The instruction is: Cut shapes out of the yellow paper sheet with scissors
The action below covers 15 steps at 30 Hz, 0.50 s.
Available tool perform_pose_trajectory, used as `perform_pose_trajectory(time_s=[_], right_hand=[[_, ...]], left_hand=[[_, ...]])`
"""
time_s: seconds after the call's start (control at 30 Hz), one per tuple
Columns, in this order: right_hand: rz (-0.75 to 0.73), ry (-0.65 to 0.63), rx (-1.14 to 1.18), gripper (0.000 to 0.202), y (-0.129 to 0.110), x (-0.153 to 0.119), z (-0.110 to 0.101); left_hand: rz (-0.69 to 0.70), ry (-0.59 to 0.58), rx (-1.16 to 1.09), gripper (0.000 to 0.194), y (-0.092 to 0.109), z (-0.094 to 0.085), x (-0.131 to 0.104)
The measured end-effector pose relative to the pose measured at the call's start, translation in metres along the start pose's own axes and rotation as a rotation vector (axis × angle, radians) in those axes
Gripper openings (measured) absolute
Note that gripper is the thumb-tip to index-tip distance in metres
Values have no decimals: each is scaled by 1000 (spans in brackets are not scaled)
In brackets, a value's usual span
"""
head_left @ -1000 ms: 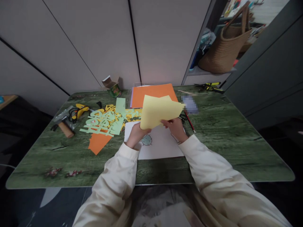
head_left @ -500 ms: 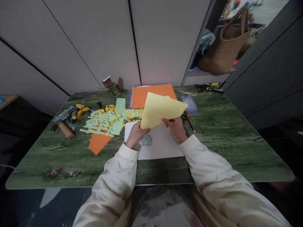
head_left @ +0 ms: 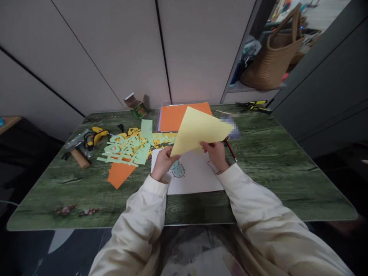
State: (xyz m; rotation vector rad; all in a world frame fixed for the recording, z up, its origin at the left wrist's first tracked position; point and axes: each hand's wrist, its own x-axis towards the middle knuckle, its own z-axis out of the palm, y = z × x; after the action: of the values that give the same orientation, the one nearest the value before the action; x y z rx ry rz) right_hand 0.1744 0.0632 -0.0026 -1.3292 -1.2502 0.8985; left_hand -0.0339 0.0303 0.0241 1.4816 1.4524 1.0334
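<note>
A sheet of yellow paper [head_left: 198, 128] is raised and tilted above the table between my hands. My left hand [head_left: 163, 163] pinches its lower left corner. At its lower edge, my right hand [head_left: 215, 154] grips the same sheet between thumb and fingers. Beneath lies a white sheet [head_left: 195, 180] with a drawn blue-green spotted shape and a small outlined shape, partly hidden by my hands and the yellow paper. Orange paper [head_left: 172, 117] rests behind. To the left is a pile of light green and yellow paper cutouts [head_left: 123, 149].
An orange scrap [head_left: 122, 174], a hammer [head_left: 80, 158] and a yellow corded tool [head_left: 99, 134] lie left on the green table [head_left: 287, 184]. A small open box [head_left: 139, 109] stands behind. A red pencil [head_left: 230, 149] and yellow-black pliers [head_left: 255, 106] are on the right.
The yellow paper has shifted slightly right and up, its top corner now higher. More of the drawn shapes shows beneath. Both hands keep their hold.
</note>
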Motion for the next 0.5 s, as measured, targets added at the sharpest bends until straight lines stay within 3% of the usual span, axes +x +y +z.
perform_pose_trajectory(time_s=[0.27, 0.37, 0.5], right_hand=[[-10, 131, 6, 33, -14, 8, -17], [-5, 80, 30, 33, -15, 7, -15], [2, -65, 3, 32, -8, 6, -8]], left_hand=[[-48, 40, -147, 35, -19, -8, 5], [-5, 10, -191, 40, -16, -7, 5], [-2, -137, -335, 47, -8, -1, 1]])
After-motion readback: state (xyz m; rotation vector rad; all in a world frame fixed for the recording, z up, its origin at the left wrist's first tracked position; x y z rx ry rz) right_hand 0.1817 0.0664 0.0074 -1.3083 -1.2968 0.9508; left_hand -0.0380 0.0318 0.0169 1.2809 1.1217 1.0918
